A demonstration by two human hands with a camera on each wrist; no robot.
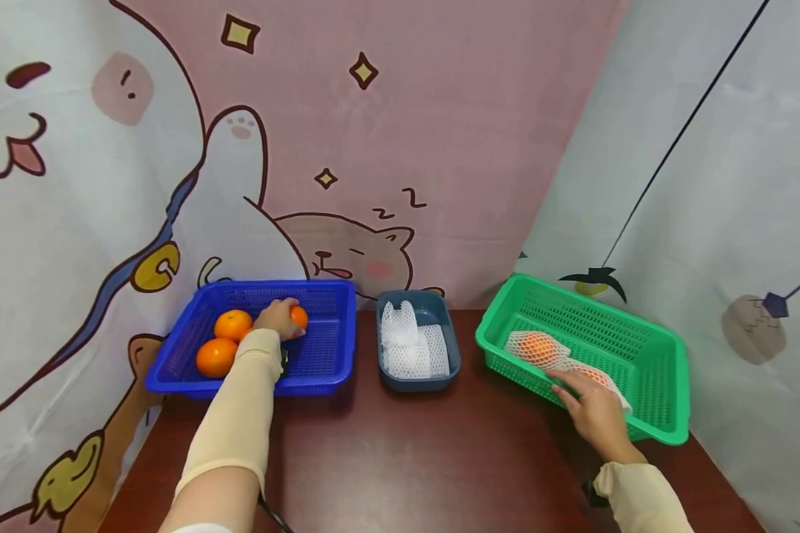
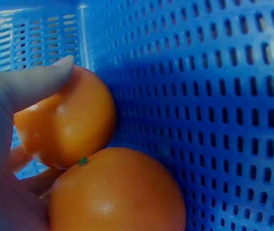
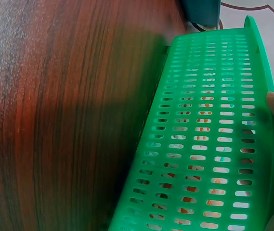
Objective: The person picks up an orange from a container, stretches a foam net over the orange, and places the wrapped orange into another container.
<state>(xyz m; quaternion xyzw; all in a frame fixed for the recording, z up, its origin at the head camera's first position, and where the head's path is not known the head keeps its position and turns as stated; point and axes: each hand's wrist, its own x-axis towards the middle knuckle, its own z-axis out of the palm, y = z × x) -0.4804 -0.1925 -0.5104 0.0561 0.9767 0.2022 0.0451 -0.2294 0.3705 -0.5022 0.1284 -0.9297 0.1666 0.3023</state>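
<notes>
Dark table (image 1: 407, 459) — L hand (image 1: 276, 317), orange (image 1: 298, 317)

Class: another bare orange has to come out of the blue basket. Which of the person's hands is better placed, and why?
Left. The left hand is already inside the blue basket, fingers round an orange. The right hand rests at the green basket, far across the table.

A staged recording corner rather than a lived-in room: cartoon cloth backdrops (image 1: 373, 148) hang around a dark wooden table (image 1: 407, 459) holding three plastic baskets (image 1: 320, 370) set in a row.
</notes>
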